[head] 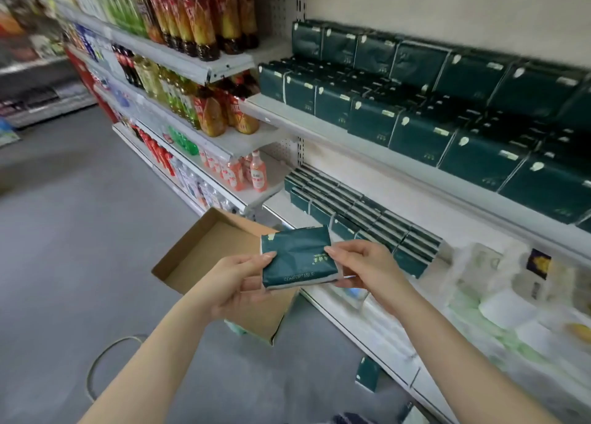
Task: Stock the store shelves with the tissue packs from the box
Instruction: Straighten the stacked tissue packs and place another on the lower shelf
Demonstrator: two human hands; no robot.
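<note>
Mid-carry here, hovering just above the near right corner of the box (204, 251): 1 tissue pack (295, 257) held flat by both short ends. Left hand (236, 283) gripping the left end with thumb on top, right hand (361, 263) pinching the right end the same way. Best to keep it level, swing it right of the box toward the lower shelf (377, 315), and slot it in beside the row of packs (361, 219) lined up just past the box's far right corner. Probably worth releasing 1 hand first and sliding it snug against the neighbours with the other (soft wrapper, so easy on the squeeze or crumpled for good). Higher up and right of the box, another shelf full of the same green packs (415, 110). No packs visible inside the box from this angle, though partly hidden behind the left forearm. Down on the floor, nearer and right of the box, 1 stray pack (367, 374) to grab afterwards.
</note>
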